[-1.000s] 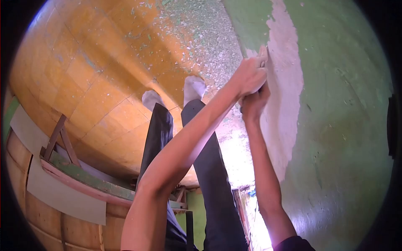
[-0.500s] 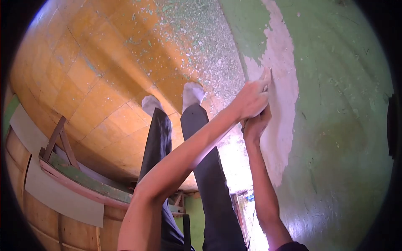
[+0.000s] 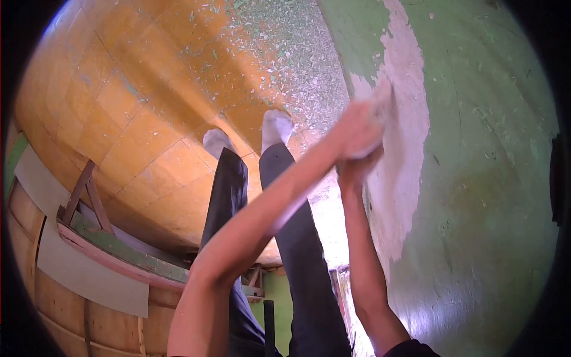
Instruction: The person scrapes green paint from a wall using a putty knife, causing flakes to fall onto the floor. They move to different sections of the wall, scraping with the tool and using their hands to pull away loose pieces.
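Observation:
Both my hands are together in front of the green wall, beside a pale patch of bare plaster with ragged paint edges. My left hand is the upper one, closed and blurred by motion, near the left side of the patch. Just below it, my right hand is closed too and partly hidden behind my left. What they grip is too blurred to make out.
Paint flakes cover the orange tiled floor along the wall's foot. My socked feet and dark-trousered legs are below. A wooden bench stands at the lower left.
Both hands have shifted slightly left, away from the patch, and my left hand has become blurred. The view has shifted a little.

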`<state>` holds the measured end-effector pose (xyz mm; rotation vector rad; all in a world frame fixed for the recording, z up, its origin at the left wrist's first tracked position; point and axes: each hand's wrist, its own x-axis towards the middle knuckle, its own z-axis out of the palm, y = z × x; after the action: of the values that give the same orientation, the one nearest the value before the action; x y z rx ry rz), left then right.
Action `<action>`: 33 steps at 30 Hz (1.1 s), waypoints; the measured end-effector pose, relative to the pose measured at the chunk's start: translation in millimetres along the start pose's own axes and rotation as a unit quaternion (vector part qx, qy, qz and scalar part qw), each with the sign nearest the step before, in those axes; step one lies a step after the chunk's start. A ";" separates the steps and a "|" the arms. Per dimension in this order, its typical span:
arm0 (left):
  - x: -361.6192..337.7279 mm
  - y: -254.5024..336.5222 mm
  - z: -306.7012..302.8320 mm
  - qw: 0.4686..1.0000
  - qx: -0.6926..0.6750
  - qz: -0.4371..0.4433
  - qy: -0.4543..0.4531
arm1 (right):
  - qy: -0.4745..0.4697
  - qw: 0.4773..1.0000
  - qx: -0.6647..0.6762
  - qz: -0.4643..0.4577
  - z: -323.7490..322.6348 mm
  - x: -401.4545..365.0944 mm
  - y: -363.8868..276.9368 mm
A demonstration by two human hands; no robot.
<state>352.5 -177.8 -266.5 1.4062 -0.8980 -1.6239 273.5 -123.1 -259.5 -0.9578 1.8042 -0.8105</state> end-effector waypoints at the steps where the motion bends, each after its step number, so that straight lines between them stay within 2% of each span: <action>1: 1.6 -5.7 8.1 0.999 0.004 0.031 0.010 | 0.005 0.999 0.003 0.036 1.6 -0.5 -19.9; 3: 4.8 -17.7 24.3 0.995 0.013 0.093 0.031 | 0.016 0.994 0.010 0.109 4.7 -1.3 -58.9; 4: 15.8 -12.9 8.5 0.998 0.029 0.050 -0.038 | -0.020 0.996 -0.058 0.057 -0.1 5.0 -41.3; 6: 17.0 1.7 -15.5 0.993 0.034 -0.014 -0.111 | -0.059 0.992 -0.106 -0.047 6.6 11.8 -11.9; 8: 9.3 24.9 -28.1 0.991 0.000 -0.049 -0.128 | -0.026 0.997 -0.073 -0.031 -3.1 0.4 0.1; 9: -1.5 18.5 -15.5 0.997 0.005 -0.014 -0.078 | -0.009 0.998 -0.056 -0.027 -10.7 -6.0 -1.0; 11: -17.5 -7.6 30.3 0.997 0.010 0.067 0.027 | -0.029 0.998 -0.023 0.043 -23.9 -6.8 -22.2; 12: -15.4 -6.7 32.9 0.997 0.023 0.051 0.044 | -0.037 0.996 -0.008 0.079 -30.6 -7.3 -33.1; 15: 22.9 12.7 -19.3 0.987 0.073 -0.087 -0.110 | -0.099 0.990 -0.010 0.101 -11.9 22.2 -38.5; 16: 24.2 15.9 -37.6 0.991 0.068 -0.061 -0.101 | -0.117 0.987 -0.009 0.107 3.9 35.1 -40.7; 18: 18.2 32.0 -78.2 0.994 0.060 -0.007 -0.086 | -0.093 0.970 -0.209 -0.083 -6.5 23.9 -19.0; 20: -12.0 38.0 -111.4 0.985 0.134 -0.063 -0.091 | -0.101 0.921 -0.313 -0.209 -43.2 -5.0 12.8; 21: -37.6 10.9 -123.7 0.985 0.162 -0.060 -0.030 | -0.127 0.924 -0.355 -0.061 -80.6 -41.1 21.8; 22: -64.6 -24.8 -138.4 0.980 0.189 -0.052 0.034 | -0.169 0.877 -0.444 0.080 -133.7 -74.4 47.3; 23: -100.6 -39.8 -160.8 0.963 0.261 -0.046 0.058 | -0.239 0.796 -0.546 0.108 -244.0 -126.3 159.8; 24: -146.2 -31.9 -185.3 0.956 0.266 -0.107 0.062 | -0.317 0.698 -0.631 0.119 -343.8 -176.1 258.2; 25: -188.8 -48.6 -211.0 0.935 0.314 -0.158 0.043 | -0.466 0.556 -0.659 0.198 -409.9 -217.5 271.2; 26: -240.1 -54.7 -226.3 0.899 0.373 -0.204 0.103 | -0.487 0.555 -0.600 0.308 -416.0 -245.4 187.5; 27: -294.0 -81.2 -250.2 0.869 0.441 -0.217 0.063 | -0.511 0.499 -0.647 0.266 -393.3 -261.3 80.2; 28: -341.3 -78.6 -269.7 0.857 0.435 -0.272 0.035 | -0.482 0.552 -0.651 0.199 -412.8 -290.0 61.7; 29: -381.5 -59.7 -278.4 0.845 0.425 -0.319 0.063 | -0.357 0.640 -0.575 0.364 -406.1 -301.5 23.6; 31: -458.4 -70.7 -301.3 0.833 0.430 -0.345 0.047 | -0.231 0.763 -0.489 0.353 -379.1 -313.9 -44.7; 32: -478.2 -32.0 -296.8 0.832 0.383 -0.375 0.141 | -0.182 0.791 -0.512 0.281 -355.7 -309.8 -74.7; 33: -495.8 4.2 -295.8 0.838 0.358 -0.374 0.173 | -0.129 0.814 -0.527 0.207 -332.7 -307.8 -103.1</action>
<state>681.6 262.0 -88.9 2.7477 -0.8104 -1.4954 83.0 136.2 76.0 -1.1685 2.0696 0.6869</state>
